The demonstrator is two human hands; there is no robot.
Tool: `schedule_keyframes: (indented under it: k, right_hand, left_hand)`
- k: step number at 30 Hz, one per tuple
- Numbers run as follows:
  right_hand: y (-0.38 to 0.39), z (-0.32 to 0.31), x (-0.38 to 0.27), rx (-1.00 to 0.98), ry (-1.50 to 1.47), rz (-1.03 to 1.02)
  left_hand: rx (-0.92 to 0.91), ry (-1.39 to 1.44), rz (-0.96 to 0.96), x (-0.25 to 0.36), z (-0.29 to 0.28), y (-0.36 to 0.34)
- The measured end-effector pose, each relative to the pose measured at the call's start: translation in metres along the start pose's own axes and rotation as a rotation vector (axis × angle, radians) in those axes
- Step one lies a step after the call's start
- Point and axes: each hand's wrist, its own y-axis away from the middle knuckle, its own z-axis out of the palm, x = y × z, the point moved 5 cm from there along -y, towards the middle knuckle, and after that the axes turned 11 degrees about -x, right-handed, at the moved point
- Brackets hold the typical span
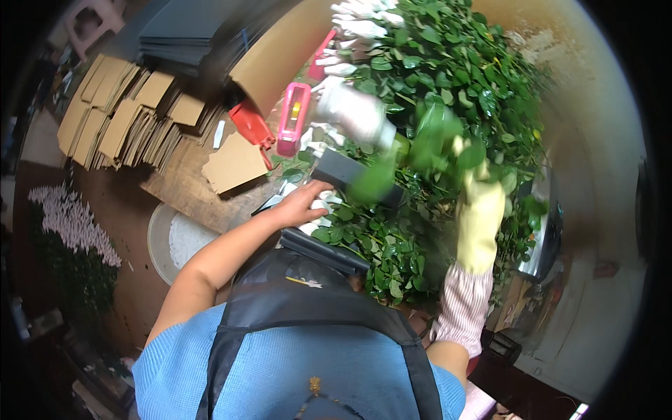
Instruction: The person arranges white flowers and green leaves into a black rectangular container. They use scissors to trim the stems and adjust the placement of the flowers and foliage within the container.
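My right hand, in a yellow glove with a striped sleeve, is closed around the leafy stem of a rose. The stem points left, and its white-covered head is smeared by motion above the bench. My bare left hand lies on several white-covered flower heads, fingers apart. These heads sit between a dark block and a dark padded bar near my apron. Their green leaves spread to the right. Beyond is a large heap of leafy stems with white-covered heads at its left end.
A pink tape dispenser, a red tool and a cardboard piece lie on the wooden bench. Stacked cardboard pieces stand at the far left. Below are a round tub and bundled pale flowers.
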Motion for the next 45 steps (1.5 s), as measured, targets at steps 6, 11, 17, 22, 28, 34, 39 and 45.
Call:
schedule_keyframes:
  k: [6, 11, 17, 22, 28, 34, 39, 45]
  right_hand:
    - [0.089, 0.116, -0.023, -0.620, -0.017, 0.122]
    - [0.137, 0.227, 0.017, -1.025, -0.407, 1.075]
    - [0.087, 0.074, -0.056, -0.446, -0.089, 0.062]
    - [0.045, 0.132, -0.130, -0.726, -0.359, 0.344]
    - [0.039, 0.226, -0.107, -0.801, -0.219, 0.482]
    - [0.042, 0.232, -0.106, -0.791, -0.238, 0.498]
    - [0.034, 0.231, -0.113, -0.805, -0.294, 0.457]
    - [0.031, 0.214, -0.111, -0.944, -0.445, 0.571]
  left_hand:
    - [0.017, 0.030, 0.071, -0.008, 0.004, -0.004]
    - [-0.040, 0.023, 0.045, -0.001, 0.004, -0.005]
    - [-0.030, 0.051, 0.025, -0.008, 0.003, -0.003]
    - [0.018, -0.030, 0.108, -0.007, 0.006, -0.005]
    - [0.131, 0.069, -0.165, 0.000, -0.008, -0.009]
    - [0.241, -0.051, -0.155, 0.007, -0.016, -0.006]
    - [0.441, 0.253, -0.095, -0.005, -0.012, 0.024]
    - [0.714, 0.551, -0.174, -0.033, -0.069, 0.047]
